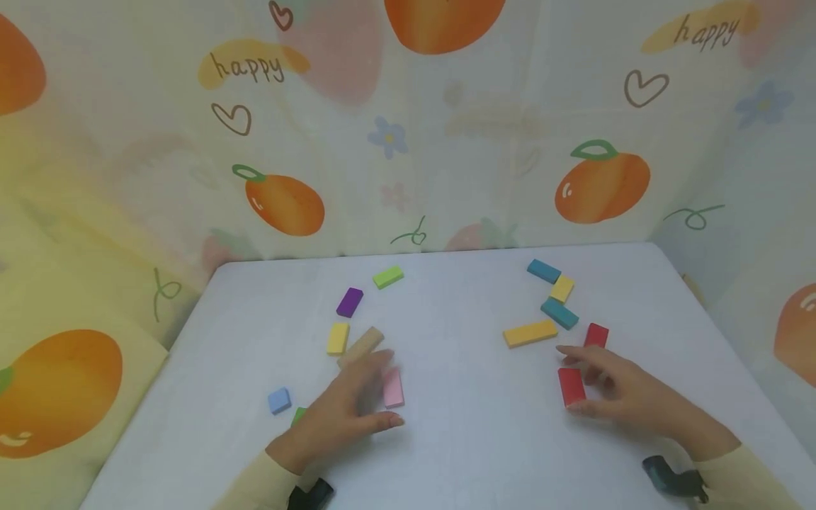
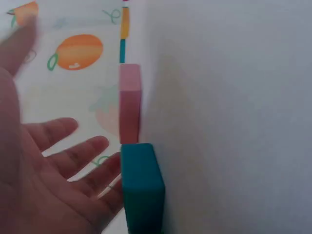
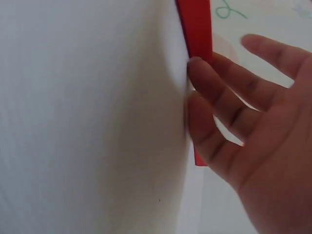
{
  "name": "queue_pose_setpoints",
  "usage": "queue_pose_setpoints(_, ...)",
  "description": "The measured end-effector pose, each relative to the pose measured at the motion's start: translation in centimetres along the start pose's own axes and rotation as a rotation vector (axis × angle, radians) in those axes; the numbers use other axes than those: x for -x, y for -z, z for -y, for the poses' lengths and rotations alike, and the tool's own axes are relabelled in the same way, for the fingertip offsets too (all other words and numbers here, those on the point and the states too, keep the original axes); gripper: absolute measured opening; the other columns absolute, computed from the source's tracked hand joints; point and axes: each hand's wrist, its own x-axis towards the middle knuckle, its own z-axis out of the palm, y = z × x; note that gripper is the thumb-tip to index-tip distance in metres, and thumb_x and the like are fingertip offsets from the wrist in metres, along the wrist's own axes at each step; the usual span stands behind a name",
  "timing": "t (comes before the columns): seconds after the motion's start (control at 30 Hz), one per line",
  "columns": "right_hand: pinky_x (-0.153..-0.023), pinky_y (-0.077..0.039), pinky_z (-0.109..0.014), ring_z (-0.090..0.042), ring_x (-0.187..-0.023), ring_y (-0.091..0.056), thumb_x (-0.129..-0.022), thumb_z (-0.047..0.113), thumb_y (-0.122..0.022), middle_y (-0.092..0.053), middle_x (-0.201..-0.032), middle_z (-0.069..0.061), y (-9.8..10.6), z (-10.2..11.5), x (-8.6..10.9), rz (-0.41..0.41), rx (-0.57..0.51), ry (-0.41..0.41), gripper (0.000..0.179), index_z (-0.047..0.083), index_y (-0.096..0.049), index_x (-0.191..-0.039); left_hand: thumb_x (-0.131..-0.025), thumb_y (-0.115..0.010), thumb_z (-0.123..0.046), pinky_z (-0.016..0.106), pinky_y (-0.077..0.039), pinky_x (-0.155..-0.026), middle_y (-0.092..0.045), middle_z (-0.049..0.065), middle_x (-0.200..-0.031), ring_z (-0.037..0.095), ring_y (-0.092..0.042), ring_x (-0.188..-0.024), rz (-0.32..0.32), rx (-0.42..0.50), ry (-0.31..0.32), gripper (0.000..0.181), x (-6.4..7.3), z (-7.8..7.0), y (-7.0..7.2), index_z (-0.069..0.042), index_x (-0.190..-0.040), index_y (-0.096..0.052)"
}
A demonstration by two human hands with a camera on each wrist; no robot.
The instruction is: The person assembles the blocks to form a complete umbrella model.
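Head view has a white desk (image 1: 459, 453), with the left hand (image 1: 344, 407) spread wide over it. The right hand (image 1: 627, 397) is half bent; I can't tell if it pinches the near red block (image 1: 571, 387), which lies flat right there. Smaller still, the pink block (image 1: 394, 388) lies near the left hand. Both look light, hard and a bit slick. Best hold their long sides.

Two sleeved forearms (image 1: 251, 489) enter from the lower edge of the head view. The left hand (image 1: 344, 407) is relaxed, fingers spread, thumb well apart; the right hand (image 1: 621, 389) has gently bent fingers, its thumb apart from the index finger.
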Motion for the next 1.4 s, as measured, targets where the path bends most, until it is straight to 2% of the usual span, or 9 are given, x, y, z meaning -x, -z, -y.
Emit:
queue_pose_setpoints(0.1,-0.089,-0.059,-0.03,-0.024,-0.114,-0.061,-0.089,0.042,-0.093,-0.066,-0.14,-0.003,-0.3,-0.3,0.2,0.027,-0.039,0.004,0.082,0.012,-0.057,-0.156,-0.091,-0.089,-0.048,0.051,-0.034,-0.124,-0.055,-0.002,-0.159,0.024,-0.042,-0.153,-0.04,-0.134,0.012,0.083,-0.1,0.4,-0.6,-0.016,-0.159,-0.055)
queue_pose_setpoints(0.17,-0.091,-0.059,-0.028,-0.026,-0.119,-0.06,-0.088,0.04,-0.093,-0.063,-0.143,-0.004,-0.5,-0.5,0.2,0.042,-0.053,0.008,0.081,0.014,-0.057,-0.156,-0.091,-0.092,-0.038,0.049,-0.039,-0.121,-0.061,-0.001,-0.15,0.025,-0.05,-0.146,-0.069,-0.203,0.0,0.07,-0.2,0.6,-0.8,-0.014,-0.151,-0.063)
queue_pose_setpoints(0.3,-0.093,-0.058,-0.026,-0.028,-0.122,-0.058,-0.088,0.033,-0.094,-0.06,-0.142,-0.004,-0.7,-1.1,0.2,0.053,-0.033,0.033,0.074,0.015,-0.061,-0.152,-0.088,-0.095,-0.022,0.048,-0.044,-0.118,-0.066,0.001,-0.142,0.026,-0.056,-0.138,-0.1,-0.242,-0.025,0.06,-0.4,0.7,-1.0,-0.012,-0.141,-0.07)
queue_pose_setpoints(0.47,-0.092,-0.059,-0.028,-0.028,-0.121,-0.058,-0.089,0.03,-0.093,-0.061,-0.136,-0.003,-1.1,-1.6,0.0,0.029,0.022,0.067,0.063,0.013,-0.068,-0.144,-0.088,-0.095,-0.019,0.046,-0.047,-0.115,-0.067,0.0,-0.14,0.024,-0.057,-0.136,-0.105,-0.238,-0.022,0.057,-0.7,0.6,-1.2,-0.013,-0.139,-0.071)
queue_pose_setpoints(0.57,-0.092,-0.059,-0.027,-0.026,-0.12,-0.059,-0.089,0.033,-0.093,-0.062,-0.133,0.0,-1.2,-1.6,-0.2,0.018,0.034,0.054,0.063,0.014,-0.069,-0.144,-0.087,-0.095,-0.017,0.045,-0.048,-0.114,-0.067,-0.001,-0.138,0.023,-0.058,-0.134,-0.112,-0.233,-0.034,0.055,-0.9,0.6,-1.3,-0.013,-0.137,-0.072)
queue_pose_setpoints(0.77,-0.093,-0.059,-0.029,-0.028,-0.121,-0.059,-0.089,0.031,-0.093,-0.062,-0.133,-0.001,-1.5,-1.0,-1.0,-0.006,0.04,0.079,0.063,0.012,-0.069,-0.145,-0.087,-0.095,-0.018,0.045,-0.048,-0.114,-0.068,0.0,-0.137,0.024,-0.06,-0.133,-0.121,-0.237,-0.128,0.053,-1.4,0.7,-1.6,-0.011,-0.135,-0.074)
queue_pose_setpoints(1.03,-0.094,-0.06,-0.031,-0.024,-0.122,-0.059,-0.092,0.029,-0.092,-0.063,-0.135,0.003,-2.1,0.7,-2.7,-0.047,0.027,0.158,0.059,0.014,-0.07,-0.144,-0.092,-0.092,-0.026,0.045,-0.047,-0.116,-0.068,-0.002,-0.142,0.022,-0.058,-0.137,-0.074,-0.234,-0.159,0.053,-2.6,-0.2,-2.2,-0.015,-0.14,-0.073)
queue_pose_setpoints(1.23,-0.095,-0.06,-0.034,-0.024,-0.126,-0.059,-0.093,0.028,-0.091,-0.063,-0.137,0.002,-2.8,2.2,-4.7,-0.055,0.025,0.139,0.06,0.016,-0.068,-0.148,-0.095,-0.09,-0.028,0.04,-0.047,-0.115,-0.065,-0.006,-0.145,0.017,-0.056,-0.138,-0.021,-0.183,-0.145,0.054,-3.7,-1.1,-3.2,-0.019,-0.144,-0.072)
queue_pose_setpoints(1.4,-0.095,-0.061,-0.043,-0.029,-0.131,-0.058,-0.092,0.022,-0.092,-0.063,-0.14,-0.003,-3.5,3.6,-6.7,-0.097,0.043,0.167,0.063,0.012,-0.067,-0.149,-0.097,-0.088,-0.03,0.037,-0.046,-0.116,-0.063,-0.011,-0.149,0.014,-0.053,-0.139,0.034,-0.158,-0.141,0.054,-4.7,-1.7,-4.4,-0.022,-0.147,-0.07)
